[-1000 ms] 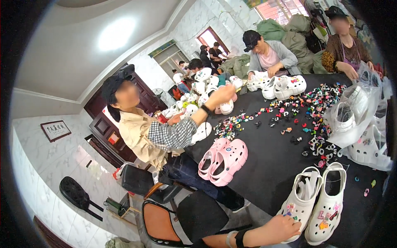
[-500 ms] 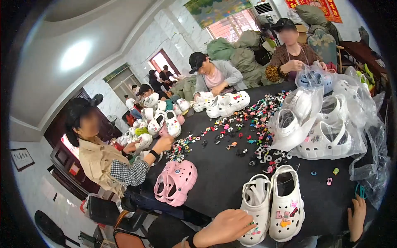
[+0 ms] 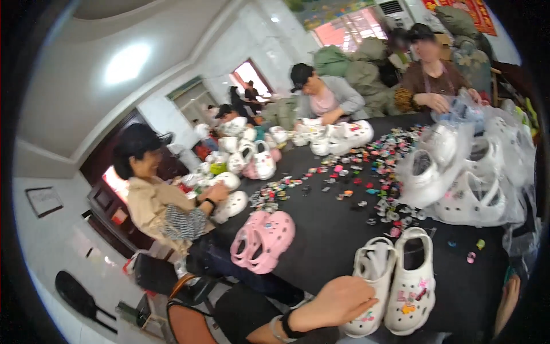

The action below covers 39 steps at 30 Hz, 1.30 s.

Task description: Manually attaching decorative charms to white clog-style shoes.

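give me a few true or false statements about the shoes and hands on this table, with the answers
1. The person's left hand rests on the heel of a white clog. True.
2. That clog stands alone, with no partner. False: a second white clog stands right beside it, with small charms on its front.
3. A pink pair of clogs sits near the table's left edge. True.
4. The middle of the black table is bare. False: many small colourful charms are scattered over it.
5. The clogs on the right side lie in clear plastic bags. True.
6. The person's right hand holds a pink clog. False: only its edge shows at the picture's rim, and no clog is in it.
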Each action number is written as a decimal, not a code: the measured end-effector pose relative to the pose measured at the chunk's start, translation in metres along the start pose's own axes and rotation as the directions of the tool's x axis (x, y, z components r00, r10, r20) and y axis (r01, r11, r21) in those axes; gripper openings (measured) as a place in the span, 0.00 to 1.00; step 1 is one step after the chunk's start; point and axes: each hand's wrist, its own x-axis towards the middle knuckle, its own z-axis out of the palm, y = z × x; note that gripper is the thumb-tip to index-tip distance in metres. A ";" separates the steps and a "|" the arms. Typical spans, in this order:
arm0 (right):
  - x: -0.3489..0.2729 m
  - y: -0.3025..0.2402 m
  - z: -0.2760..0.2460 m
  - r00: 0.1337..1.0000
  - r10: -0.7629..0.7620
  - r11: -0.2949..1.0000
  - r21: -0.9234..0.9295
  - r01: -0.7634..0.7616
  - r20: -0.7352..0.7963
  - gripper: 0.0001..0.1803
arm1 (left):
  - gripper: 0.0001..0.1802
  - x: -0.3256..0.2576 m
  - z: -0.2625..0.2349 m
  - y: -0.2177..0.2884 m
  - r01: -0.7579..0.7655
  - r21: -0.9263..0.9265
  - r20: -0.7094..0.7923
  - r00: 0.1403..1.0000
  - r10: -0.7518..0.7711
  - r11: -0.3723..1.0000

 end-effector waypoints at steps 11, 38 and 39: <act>-0.047 -0.079 -0.010 0.933 0.271 0.295 0.902 -0.316 0.238 0.14 | 0.09 0.024 0.003 -0.020 0.108 -0.007 0.161 0.981 -0.106 0.994; -0.037 -0.096 0.023 1.000 -0.010 0.882 0.470 0.009 0.001 0.16 | 0.09 0.094 0.102 0.013 -0.297 0.268 0.525 0.843 0.120 0.917; -0.037 -0.097 0.022 0.998 -0.065 0.878 0.476 0.057 -0.001 0.15 | 0.10 0.093 0.103 0.011 -0.312 0.228 0.504 0.849 0.163 0.922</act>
